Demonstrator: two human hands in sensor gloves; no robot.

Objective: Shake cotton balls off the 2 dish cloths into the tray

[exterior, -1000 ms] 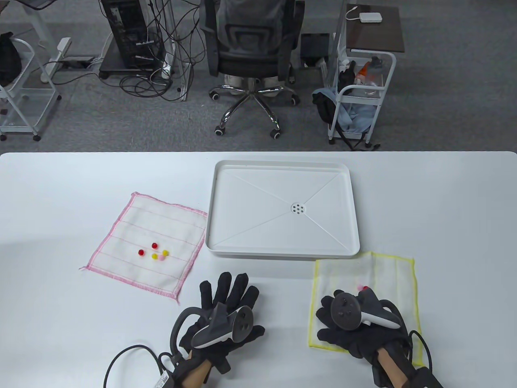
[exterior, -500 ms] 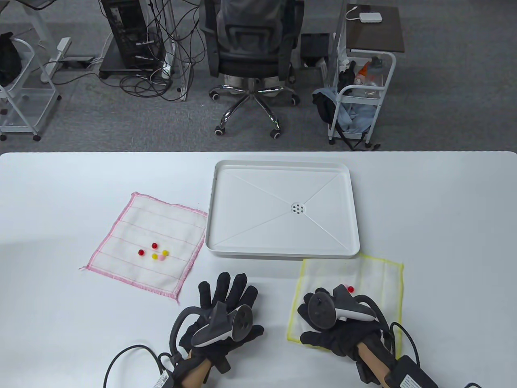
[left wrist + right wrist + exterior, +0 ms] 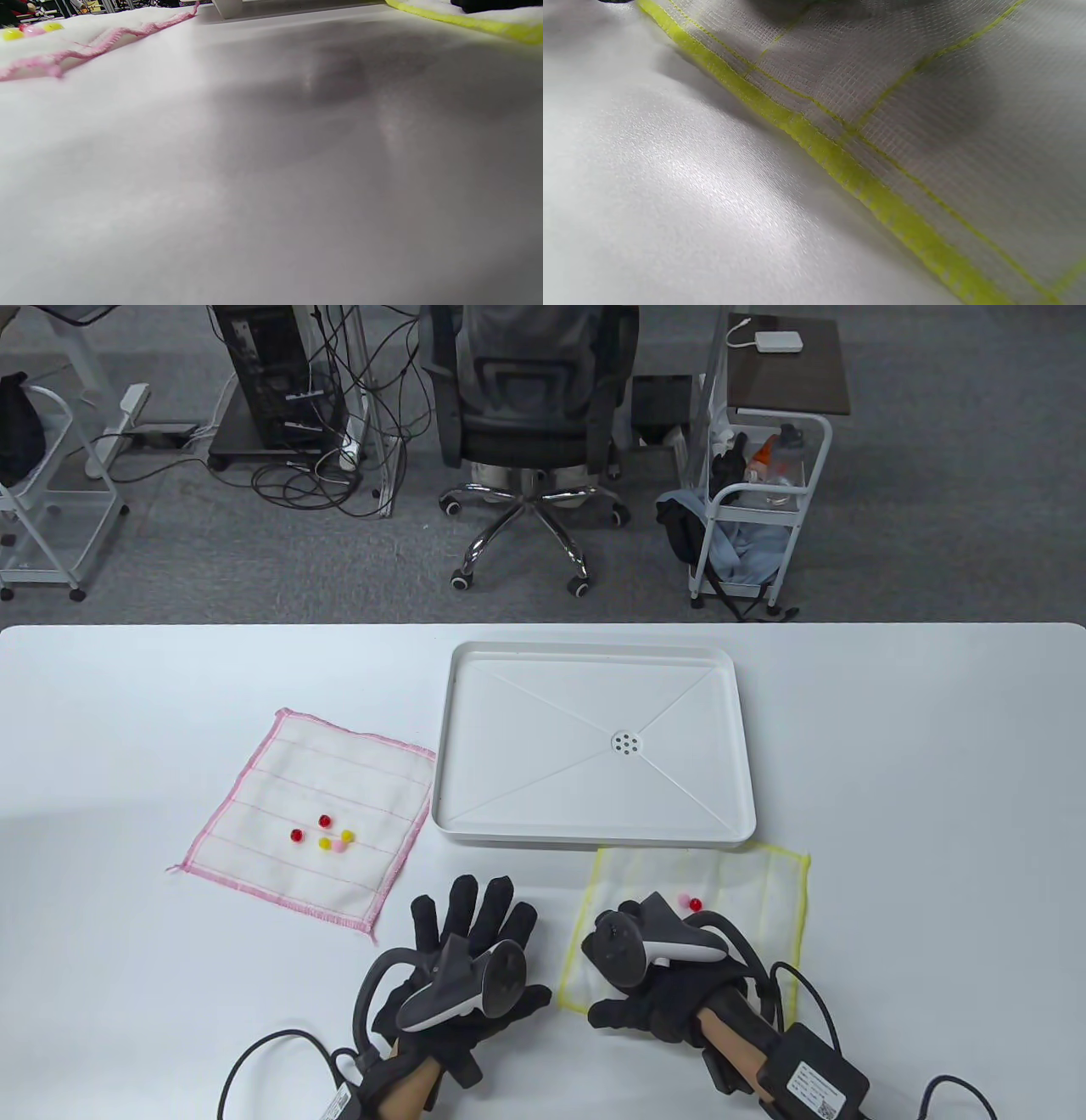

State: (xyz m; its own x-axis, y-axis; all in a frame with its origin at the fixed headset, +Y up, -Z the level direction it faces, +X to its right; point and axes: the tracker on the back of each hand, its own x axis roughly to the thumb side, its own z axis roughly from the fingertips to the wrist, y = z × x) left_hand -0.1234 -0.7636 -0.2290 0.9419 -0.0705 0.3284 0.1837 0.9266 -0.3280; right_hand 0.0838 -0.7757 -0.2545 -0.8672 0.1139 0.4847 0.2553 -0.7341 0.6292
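The right hand rests on the yellow-edged dish cloth, which lies flat on the desk just below the tray; whether its grip pinches the fabric cannot be told. The left hand lies flat, fingers spread, holding nothing. Cotton balls sit on the pink-edged dish cloth; what appear to be two more lie beside the right hand.

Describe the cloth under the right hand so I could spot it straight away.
Start at the big white tray in the middle of the table. Just below its near right corner lies a white dish cloth with the right hand resting on it. Its yellow edging sets it apart from the pink-edged cloth to the tray's left.
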